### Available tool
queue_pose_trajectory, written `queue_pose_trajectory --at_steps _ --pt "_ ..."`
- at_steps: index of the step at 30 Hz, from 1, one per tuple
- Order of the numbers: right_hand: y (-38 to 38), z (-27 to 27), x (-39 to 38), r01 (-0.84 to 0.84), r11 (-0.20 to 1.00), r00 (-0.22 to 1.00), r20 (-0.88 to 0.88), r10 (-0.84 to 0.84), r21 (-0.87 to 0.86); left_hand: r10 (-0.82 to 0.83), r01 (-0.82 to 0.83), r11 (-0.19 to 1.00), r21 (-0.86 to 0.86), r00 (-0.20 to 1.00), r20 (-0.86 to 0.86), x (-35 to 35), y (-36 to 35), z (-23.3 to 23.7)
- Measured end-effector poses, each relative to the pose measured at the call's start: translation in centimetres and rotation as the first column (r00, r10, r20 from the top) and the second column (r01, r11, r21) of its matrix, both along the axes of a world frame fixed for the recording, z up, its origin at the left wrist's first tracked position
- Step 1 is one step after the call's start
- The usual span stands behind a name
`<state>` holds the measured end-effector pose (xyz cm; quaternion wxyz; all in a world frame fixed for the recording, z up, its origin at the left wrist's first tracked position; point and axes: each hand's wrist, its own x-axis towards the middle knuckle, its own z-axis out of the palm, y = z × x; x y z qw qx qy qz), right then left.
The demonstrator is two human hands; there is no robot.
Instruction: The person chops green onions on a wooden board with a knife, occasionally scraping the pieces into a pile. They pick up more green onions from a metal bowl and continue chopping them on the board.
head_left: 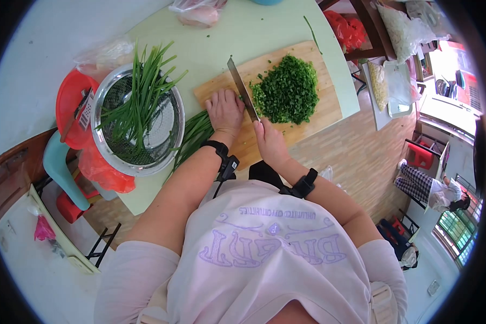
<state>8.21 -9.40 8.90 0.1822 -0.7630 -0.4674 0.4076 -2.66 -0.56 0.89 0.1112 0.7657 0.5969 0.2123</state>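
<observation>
On the wooden cutting board (326,110), my left hand (225,113) is closed over a bunch of long green chives (196,132), whose leaves trail off toward the lower left. The kitchen knife (242,89) is in my right hand (270,143), gripped by the handle. Its blade stands just to the right of my left fingertips. A large pile of finely chopped chives (289,92) covers the board's right part. Left of the board, more whole chives (140,100) lie across a perforated metal colander (179,127).
A red plastic basin (67,102) holding a grater (85,114) sits beside the colander. Plastic bags (200,12) lie at the table's far edge. To the right, a side table (377,116) carries bags and a tray. Another person (434,189) is further off at right.
</observation>
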Motion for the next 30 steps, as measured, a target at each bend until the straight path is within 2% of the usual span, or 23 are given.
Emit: queue_pose_trajectory --at_steps 11,17,26,28,30 --pt "1.7 -1.2 -0.3 0.003 0.999 1.0 0.006 -0.003 -0.033 -0.014 0.014 1.0 -0.004 1.0 -0.017 0.0 0.0 0.0" --pt "4.7 -2.3 -0.6 0.029 0.985 0.999 -0.044 -0.022 0.168 0.008 -0.01 0.999 -0.031 0.998 -0.061 0.2 0.0 -0.2" --pt "3.2 -2.5 0.9 0.013 0.99 0.998 -0.061 -0.005 0.138 0.03 -0.029 0.999 0.018 0.998 -0.061 0.3 0.0 -0.4" --pt "2.1 -1.7 1.2 0.09 0.994 0.991 -0.107 -0.083 0.058 0.017 -0.015 0.999 0.036 0.999 -0.047 0.3 -0.1 -0.2" --pt "1.6 -2.6 1.4 0.137 0.989 0.984 -0.122 -0.129 0.062 0.008 -0.006 0.998 0.057 0.999 -0.033 0.1 0.1 -0.2"
